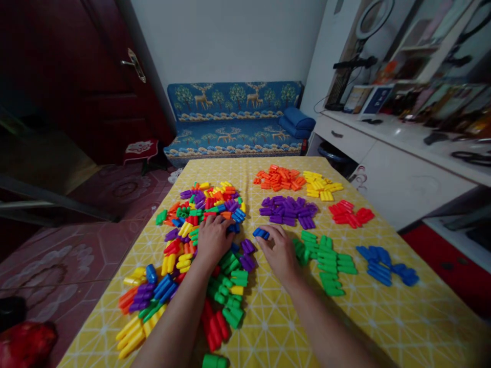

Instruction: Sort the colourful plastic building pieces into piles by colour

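Observation:
My right hand pinches a small blue plastic building block between thumb and fingers, just above the cloth. On the mixed pile lies my left hand, its fingers curled at another blue block, partly hidden by them. Around and under that hand spreads the pile of mixed ribbed blocks in yellow, purple, red, green, orange and blue. Two purple blocks lie at the pile's right edge, between the hands. Close to the right hand is a group of green blocks, with blue blocks farther right.
Single-colour groups lie farther back: orange blocks, yellow blocks, purple blocks and red blocks. A yellow patterned cloth covers the table. Beyond stands a blue sofa; a white dresser is at right.

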`<state>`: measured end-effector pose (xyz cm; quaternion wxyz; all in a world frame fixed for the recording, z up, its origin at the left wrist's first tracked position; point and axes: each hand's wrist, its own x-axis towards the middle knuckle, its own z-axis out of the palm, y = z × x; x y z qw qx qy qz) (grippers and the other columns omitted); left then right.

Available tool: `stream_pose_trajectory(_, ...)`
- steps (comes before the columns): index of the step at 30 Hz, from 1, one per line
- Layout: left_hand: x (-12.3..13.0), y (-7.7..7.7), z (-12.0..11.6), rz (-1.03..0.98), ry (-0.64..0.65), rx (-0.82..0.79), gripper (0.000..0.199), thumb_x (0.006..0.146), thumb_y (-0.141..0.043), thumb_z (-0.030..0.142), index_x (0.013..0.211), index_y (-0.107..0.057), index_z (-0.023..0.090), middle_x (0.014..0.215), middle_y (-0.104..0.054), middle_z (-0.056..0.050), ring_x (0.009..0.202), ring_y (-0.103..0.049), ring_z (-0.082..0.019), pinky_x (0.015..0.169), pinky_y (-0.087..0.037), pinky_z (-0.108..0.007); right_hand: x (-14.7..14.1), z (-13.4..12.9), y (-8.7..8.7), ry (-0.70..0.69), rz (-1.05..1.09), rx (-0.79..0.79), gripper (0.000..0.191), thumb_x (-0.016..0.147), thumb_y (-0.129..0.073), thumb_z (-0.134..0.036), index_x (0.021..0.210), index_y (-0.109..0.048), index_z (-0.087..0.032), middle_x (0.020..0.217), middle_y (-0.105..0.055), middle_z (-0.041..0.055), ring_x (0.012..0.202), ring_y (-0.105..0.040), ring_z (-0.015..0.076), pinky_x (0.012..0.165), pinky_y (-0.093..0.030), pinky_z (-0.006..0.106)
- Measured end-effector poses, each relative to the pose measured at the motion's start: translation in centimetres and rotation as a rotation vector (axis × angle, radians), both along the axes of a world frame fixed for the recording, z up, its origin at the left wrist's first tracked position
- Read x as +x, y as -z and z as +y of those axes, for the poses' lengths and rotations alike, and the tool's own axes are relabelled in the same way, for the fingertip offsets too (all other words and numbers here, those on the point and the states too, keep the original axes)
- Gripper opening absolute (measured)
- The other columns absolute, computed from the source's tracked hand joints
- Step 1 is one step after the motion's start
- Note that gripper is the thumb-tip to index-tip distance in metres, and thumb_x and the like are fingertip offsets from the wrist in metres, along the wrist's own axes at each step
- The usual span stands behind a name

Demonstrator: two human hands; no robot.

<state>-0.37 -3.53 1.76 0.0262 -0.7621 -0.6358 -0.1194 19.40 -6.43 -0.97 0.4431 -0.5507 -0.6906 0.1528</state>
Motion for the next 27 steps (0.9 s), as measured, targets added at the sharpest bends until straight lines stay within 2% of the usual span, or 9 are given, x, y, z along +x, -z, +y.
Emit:
stream_pose_trajectory(3,-0.1,0.0,0.0,-0.001,0.010,0.005,0.032,0.081,-0.061,0.033,0.112,-0.069,0.031,0.109,-0.067,-0.006,0.109,-0.051,-0.032,0.087,-0.040,-0.043,4.4,-1.0,-1.6,0.098,-0.112,0.086,0.027,0.090,-0.056,-0.034,0.113,-0.064,-0.022,0.109,-0.065,0.0084,0.099,-0.060,0.0221,0.087,-0.050,0.036)
stream_pose_trajectory(6,-0.2,0.0,0.0,-0.015,0.011,0.011,0.031,0.081,-0.061,0.034,0.110,-0.070,0.031,0.108,-0.068,-0.006,0.110,-0.051,-0.032,0.087,-0.041,-0.044,11.4,-2.1,-2.0,0.268,-0.327,0.174,0.032,0.090,-0.055,-0.041,0.113,-0.065,-0.021,0.110,-0.067,0.0093,0.102,-0.058,0.0259,0.092,-0.045,0.042)
stream_pose_trajectory(9,-0.2,0.1,0.1,-0.032,0.009,0.017,0.030,0.080,-0.062,0.033,0.109,-0.070,0.031,0.107,-0.068,-0.005,0.110,-0.051,-0.032,0.088,-0.041,-0.044,18.4,-3.3,-0.9,0.467,-0.530,0.176,0.036,0.089,-0.052,-0.047,0.109,-0.067,-0.021,0.108,-0.069,0.0105,0.102,-0.057,0.0300,0.090,-0.042,0.046)
stream_pose_trajectory(12,-0.2,0.1,0.1,-0.046,0.006,0.013,0.031,0.080,-0.063,0.033,0.109,-0.071,0.031,0.108,-0.068,-0.006,0.110,-0.052,-0.032,0.088,-0.041,-0.044,22.7,-4.8,0.9,0.553,-0.683,0.127,0.038,0.088,-0.049,-0.052,0.107,-0.069,-0.025,0.113,-0.068,0.0113,0.107,-0.055,0.0338,0.091,-0.037,0.051)
stream_pose_trajectory(15,-0.3,0.1,0.1,-0.044,0.008,0.020,0.031,0.079,-0.064,0.033,0.109,-0.071,0.031,0.109,-0.068,-0.005,0.109,-0.052,-0.032,0.087,-0.041,-0.044,24.4,-5.9,2.4,0.572,-0.783,0.062,0.040,0.089,-0.049,-0.052,0.115,-0.067,-0.028,0.126,-0.062,0.0139,0.114,-0.052,0.0361,0.086,-0.036,0.051)
stream_pose_trajectory(18,-0.3,0.2,0.1,-0.033,0.016,0.036,0.031,0.079,-0.064,0.033,0.109,-0.070,0.030,0.108,-0.068,-0.005,0.109,-0.053,-0.032,0.086,-0.041,-0.044,25.6,-6.1,3.3,0.546,-0.803,-0.005,0.044,0.091,-0.045,-0.050,0.126,-0.061,-0.028,0.132,-0.058,0.0145,0.110,-0.056,0.0340,0.081,-0.040,0.049)
stream_pose_trajectory(23,-0.3,0.4,0.1,-0.038,0.019,0.049,0.031,0.079,-0.065,0.033,0.109,-0.070,0.030,0.107,-0.068,-0.006,0.107,-0.053,-0.032,0.085,-0.041,-0.043,28.1,-5.5,3.7,0.556,-0.760,0.001,0.048,0.094,-0.036,-0.049,0.124,-0.062,-0.022,0.131,-0.057,0.0152,0.110,-0.058,0.0331,0.083,-0.046,0.048)
stream_pose_trajectory(27,-0.2,0.3,0.1,-0.036,0.015,0.037,0.031,0.079,-0.065,0.033,0.109,-0.071,0.030,0.107,-0.068,-0.006,0.107,-0.053,-0.032,0.086,-0.041,-0.043,27.4,-5.4,3.3,0.620,-0.793,0.052,0.051,0.093,-0.036,-0.056,0.122,-0.064,-0.024,0.133,-0.056,0.0176,0.118,-0.053,0.0384,0.091,-0.040,0.058)
